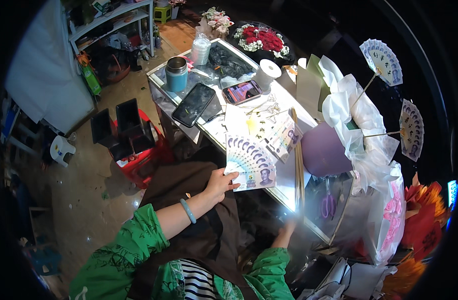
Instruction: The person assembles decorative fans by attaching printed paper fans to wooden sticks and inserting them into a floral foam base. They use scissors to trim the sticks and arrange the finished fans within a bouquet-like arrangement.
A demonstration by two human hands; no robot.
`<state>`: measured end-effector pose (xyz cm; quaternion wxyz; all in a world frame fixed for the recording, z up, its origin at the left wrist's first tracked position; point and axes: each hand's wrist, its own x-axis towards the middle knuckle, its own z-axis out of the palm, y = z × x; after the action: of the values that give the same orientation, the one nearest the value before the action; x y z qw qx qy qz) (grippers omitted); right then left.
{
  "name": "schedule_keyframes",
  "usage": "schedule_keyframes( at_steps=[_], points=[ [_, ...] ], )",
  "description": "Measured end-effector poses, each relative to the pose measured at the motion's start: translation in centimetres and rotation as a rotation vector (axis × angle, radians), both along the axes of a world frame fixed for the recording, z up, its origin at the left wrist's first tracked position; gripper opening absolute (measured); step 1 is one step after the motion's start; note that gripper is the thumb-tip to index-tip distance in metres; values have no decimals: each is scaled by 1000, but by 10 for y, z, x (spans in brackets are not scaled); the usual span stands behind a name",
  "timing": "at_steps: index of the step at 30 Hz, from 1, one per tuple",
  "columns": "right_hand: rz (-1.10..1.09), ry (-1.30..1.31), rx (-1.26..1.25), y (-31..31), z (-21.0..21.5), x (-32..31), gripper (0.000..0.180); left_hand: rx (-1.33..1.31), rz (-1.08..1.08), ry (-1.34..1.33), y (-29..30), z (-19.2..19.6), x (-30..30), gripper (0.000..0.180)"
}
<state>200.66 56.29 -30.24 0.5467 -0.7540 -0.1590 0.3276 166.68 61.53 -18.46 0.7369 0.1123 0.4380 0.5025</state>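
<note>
My left hand (pixel 221 184), a pale bangle on its wrist, is closed on the lower left corner of a fan of purple banknotes (pixel 249 162). The notes are spread over the near edge of the table. Beyond them, another spread of banknotes (pixel 284 137) lies on the table. Close to the near right table edge is my right hand (pixel 287 227); glare and blur hide its fingers. Just above it are the lower ends of several long thin wooden sticks (pixel 299 170). I cannot tell whether that hand touches them.
On the table (pixel 314 222) are a blue cup (pixel 176 74), two phones (pixel 194 104) (pixel 242 92) and a white roll (pixel 267 75). Purple scissors (pixel 328 205) lie at the right. A wrapped bouquet (pixel 359 115) carries banknote fans (pixel 382 62) on sticks. Black pots (pixel 129 120) stand on a red stool (pixel 146 160).
</note>
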Motion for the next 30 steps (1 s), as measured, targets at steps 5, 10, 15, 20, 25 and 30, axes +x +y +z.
schedule_keyframes(
  at_steps=[5,10,15,20,25,30],
  points=[
    [-46,56,138,25,23,-17,14,17,0,18,0,-1,2,21],
    [-62,81,263,13,60,-46,12,29,7,19,1,3,0,26],
    [10,101,184,-42,77,-64,8,16,13,5,1,7,0,27],
    [106,-35,-99,-53,33,-50,10,35,-20,25,0,6,0,24],
    [648,-927,-252,-42,7,-8,16,57,-26,69,0,8,-2,24],
    [1192,-949,-526,-38,65,-36,23,74,-17,102,0,7,-2,24]
  ],
)
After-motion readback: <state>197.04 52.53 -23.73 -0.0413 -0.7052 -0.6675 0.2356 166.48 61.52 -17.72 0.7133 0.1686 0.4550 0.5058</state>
